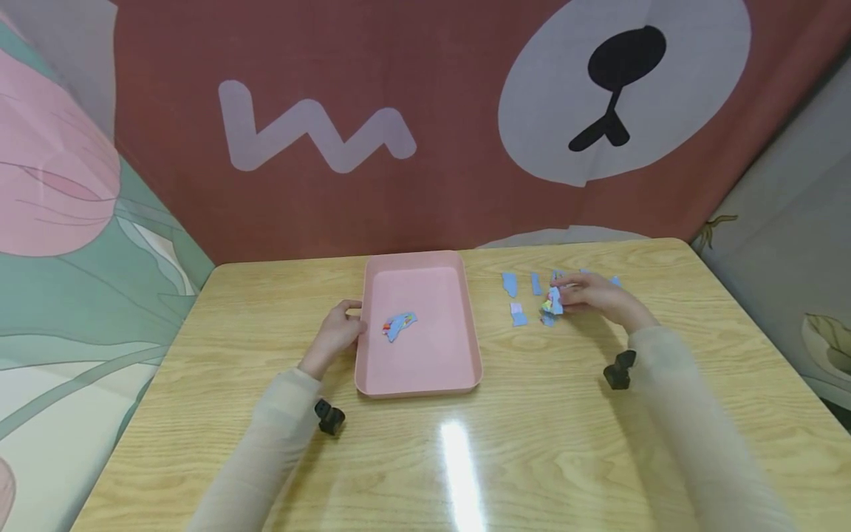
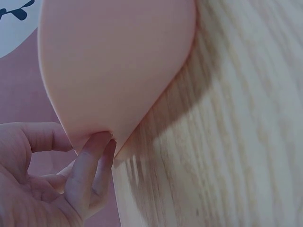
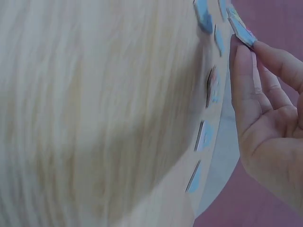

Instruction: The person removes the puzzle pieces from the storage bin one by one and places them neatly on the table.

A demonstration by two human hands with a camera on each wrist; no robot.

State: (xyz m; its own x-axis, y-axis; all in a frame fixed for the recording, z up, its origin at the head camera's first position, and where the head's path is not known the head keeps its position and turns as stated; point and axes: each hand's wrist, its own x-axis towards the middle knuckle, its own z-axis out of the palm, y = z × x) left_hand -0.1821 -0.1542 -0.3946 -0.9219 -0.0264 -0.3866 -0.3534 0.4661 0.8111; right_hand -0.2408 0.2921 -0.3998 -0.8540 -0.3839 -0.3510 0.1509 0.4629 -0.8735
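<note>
A pink tray [image 1: 425,373] lies on the table, and my left hand [image 1: 337,332] pinches its left wall. In the left wrist view, fingers [image 2: 87,172] press against the outer side of the tray [image 2: 118,61]. Inside the tray is a small cluster of blue, multicoloured puzzle pieces [image 1: 400,325]. To the right of the tray, my right hand [image 1: 601,297] holds a blue and multicoloured puzzle piece [image 1: 555,301] between thumb and fingers, raised off the table in the right wrist view. More blue pieces [image 1: 510,284] lie around that hand; some are partly hidden behind it.
A pink and blue piece [image 1: 518,314] lies between the tray and my right hand. Behind the wooden table [image 1: 545,436] hangs a reddish-brown cloth [image 1: 319,214] with a cartoon print. Each wrist carries a black camera mount, such as the left mount [image 1: 329,417].
</note>
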